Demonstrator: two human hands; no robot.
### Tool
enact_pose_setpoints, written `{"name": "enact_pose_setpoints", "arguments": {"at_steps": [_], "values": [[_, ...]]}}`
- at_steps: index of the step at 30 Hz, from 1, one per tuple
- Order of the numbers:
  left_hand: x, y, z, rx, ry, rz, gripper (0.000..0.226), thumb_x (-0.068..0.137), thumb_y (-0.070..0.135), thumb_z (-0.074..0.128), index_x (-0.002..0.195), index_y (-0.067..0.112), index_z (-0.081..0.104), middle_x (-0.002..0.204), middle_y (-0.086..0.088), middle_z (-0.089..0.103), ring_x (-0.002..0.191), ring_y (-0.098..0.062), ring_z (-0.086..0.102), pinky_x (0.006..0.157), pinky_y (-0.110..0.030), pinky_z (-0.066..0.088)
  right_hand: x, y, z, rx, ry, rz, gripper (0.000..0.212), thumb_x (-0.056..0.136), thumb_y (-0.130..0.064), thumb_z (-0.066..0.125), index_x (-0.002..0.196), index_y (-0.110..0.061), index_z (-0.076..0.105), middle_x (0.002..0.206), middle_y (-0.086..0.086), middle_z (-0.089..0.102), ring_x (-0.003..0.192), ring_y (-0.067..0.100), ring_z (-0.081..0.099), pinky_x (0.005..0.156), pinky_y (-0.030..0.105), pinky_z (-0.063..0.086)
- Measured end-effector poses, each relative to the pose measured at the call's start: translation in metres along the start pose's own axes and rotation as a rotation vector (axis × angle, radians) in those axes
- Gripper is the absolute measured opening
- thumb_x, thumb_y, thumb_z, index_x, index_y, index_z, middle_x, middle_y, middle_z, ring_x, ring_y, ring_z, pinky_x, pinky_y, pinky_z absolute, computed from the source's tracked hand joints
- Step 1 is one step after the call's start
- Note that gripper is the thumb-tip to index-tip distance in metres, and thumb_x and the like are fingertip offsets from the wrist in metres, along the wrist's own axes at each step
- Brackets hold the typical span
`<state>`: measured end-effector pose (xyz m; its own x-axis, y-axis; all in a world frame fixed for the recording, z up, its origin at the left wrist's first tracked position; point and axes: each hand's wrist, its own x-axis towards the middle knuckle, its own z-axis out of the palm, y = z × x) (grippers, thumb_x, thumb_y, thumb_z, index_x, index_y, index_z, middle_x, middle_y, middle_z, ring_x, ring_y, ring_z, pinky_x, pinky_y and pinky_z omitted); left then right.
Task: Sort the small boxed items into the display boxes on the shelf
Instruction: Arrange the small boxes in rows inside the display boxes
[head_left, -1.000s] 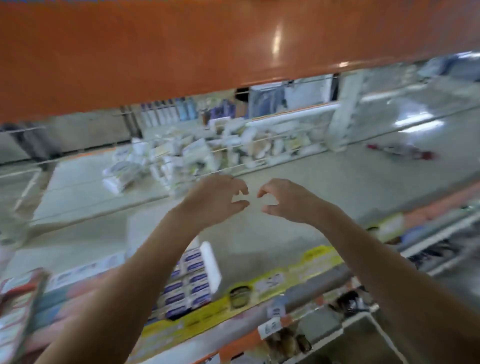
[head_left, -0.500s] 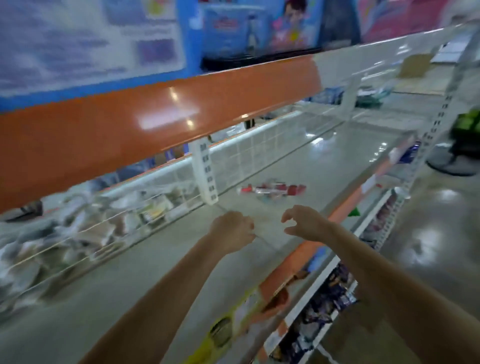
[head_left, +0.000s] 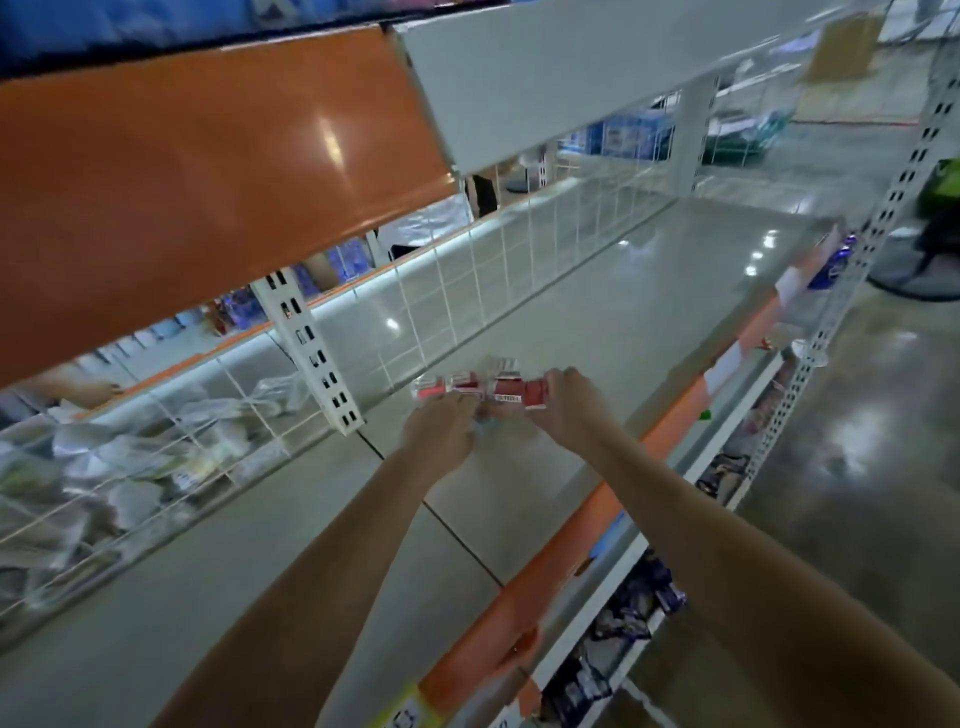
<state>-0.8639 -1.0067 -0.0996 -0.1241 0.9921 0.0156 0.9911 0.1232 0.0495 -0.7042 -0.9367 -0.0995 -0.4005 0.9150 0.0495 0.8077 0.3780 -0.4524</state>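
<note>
From the head camera, both arms reach out over a wide grey shelf (head_left: 597, 322). A short row of small red and white boxes (head_left: 480, 389) lies on the shelf, close to the wire fence (head_left: 519, 249) at the back.

The left hand (head_left: 441, 431) is at the left end of the row. Its fingers are curled down onto the boxes there and seem to pinch them, but the picture is a bit blurry. The right hand (head_left: 569, 408) is at the right end of the row. Its fingers bend over the last red box and hold it. The two hands are very near each other, with the boxes between them and just past them.

A white post with holes (head_left: 317, 353) stands on the shelf, left of the boxes. Behind the fence on the left is a heap of white and clear packets (head_left: 130, 457). Above the hands is a big orange panel (head_left: 208, 171) and next to it a white panel (head_left: 545, 78). The front edge of the shelf has an orange strip (head_left: 582, 530). Lower shelves on the right hold dark packets (head_left: 623, 623). The shiny floor (head_left: 857, 493) is on the far right.
</note>
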Motion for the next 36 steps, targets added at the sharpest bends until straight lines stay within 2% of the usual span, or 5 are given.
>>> {"name": "enact_pose_setpoints", "arguments": {"at_steps": [4, 10, 17, 25, 36], "values": [[0.005, -0.007, 0.003, -0.005, 0.025, 0.012, 0.041, 0.091, 0.022, 0.053, 0.131, 0.019, 0.048, 0.132, -0.004, 0.048, 0.125, -0.025, 0.042, 0.093, -0.038, 0.044, 0.008, -0.01, 0.016, 0.025, 0.044, 0.005, 0.055, 0.084, -0.045, 0.06, 0.12, -0.005, 0.049, 0.118, 0.011, 0.047, 0.113, 0.03, 0.046, 0.089, 0.04, 0.043], [-0.001, -0.009, 0.003, 0.054, 0.093, 0.073, 0.033, 0.091, 0.031, 0.052, 0.121, 0.017, 0.055, 0.122, -0.002, 0.057, 0.113, -0.021, 0.051, 0.082, -0.032, 0.044, 0.016, -0.004, 0.018, -0.03, 0.083, -0.023, 0.032, 0.091, -0.016, 0.049, 0.12, -0.004, 0.046, 0.122, 0.013, 0.045, 0.115, 0.029, 0.044, 0.087, 0.037, 0.043], [-0.016, -0.01, 0.0, 0.1, 0.117, 0.152, 0.033, 0.09, 0.034, 0.051, 0.117, 0.015, 0.056, 0.116, -0.004, 0.059, 0.107, -0.02, 0.051, 0.077, -0.03, 0.041, 0.024, -0.009, 0.015, -0.191, 0.054, -0.039, 0.044, 0.091, -0.032, 0.053, 0.124, -0.003, 0.046, 0.124, 0.011, 0.043, 0.113, 0.026, 0.047, 0.086, 0.034, 0.046], [-0.027, -0.014, 0.006, 0.079, 0.173, 0.2, 0.024, 0.089, 0.024, 0.052, 0.102, 0.009, 0.064, 0.096, -0.008, 0.065, 0.094, -0.026, 0.057, 0.064, -0.028, 0.032, 0.023, -0.006, 0.016, -0.283, 0.064, -0.058, 0.036, 0.095, -0.014, 0.041, 0.129, -0.002, 0.044, 0.129, 0.014, 0.04, 0.118, 0.027, 0.045, 0.087, 0.034, 0.047], [-0.053, -0.014, 0.009, -0.122, 0.142, 0.061, 0.03, 0.093, 0.029, 0.049, 0.12, 0.02, 0.059, 0.109, 0.002, 0.062, 0.102, -0.014, 0.051, 0.079, -0.027, 0.042, 0.02, 0.012, 0.008, -0.29, 0.014, -0.117, 0.042, 0.093, -0.011, 0.044, 0.134, -0.007, 0.039, 0.127, 0.011, 0.052, 0.118, 0.027, 0.045, 0.086, 0.036, 0.045]]}}
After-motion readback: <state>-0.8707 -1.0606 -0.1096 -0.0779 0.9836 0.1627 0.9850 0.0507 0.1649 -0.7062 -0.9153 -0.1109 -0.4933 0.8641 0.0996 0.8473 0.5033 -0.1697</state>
